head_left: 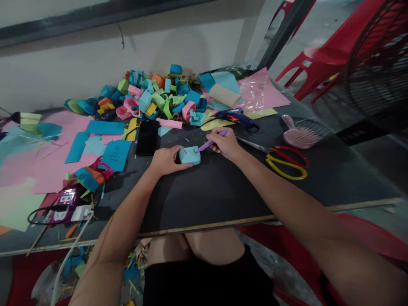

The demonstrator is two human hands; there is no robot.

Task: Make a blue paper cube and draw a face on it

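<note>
A small light-blue folded paper piece [190, 156] lies on the dark table, with purple marks on its upper face. My left hand [166, 162] grips it from the left, thumb along the near side and fingers at the far side. Between the fingers of my right hand [224, 142] is a purple pen [213, 140], slanting down to the left. Its tip is at the paper piece's top right; whether it touches I cannot tell. Beyond the left hand lies a black phone [147, 138].
A pile of folded coloured paper pieces [159, 95] stands against the wall. Scissors [287, 159] with red and yellow handles, a pink hairbrush [299, 135] and a blue glue gun [237, 117] lie rightward. Paper sheets [63, 136] cover the left. A fan [379, 59] stands at right.
</note>
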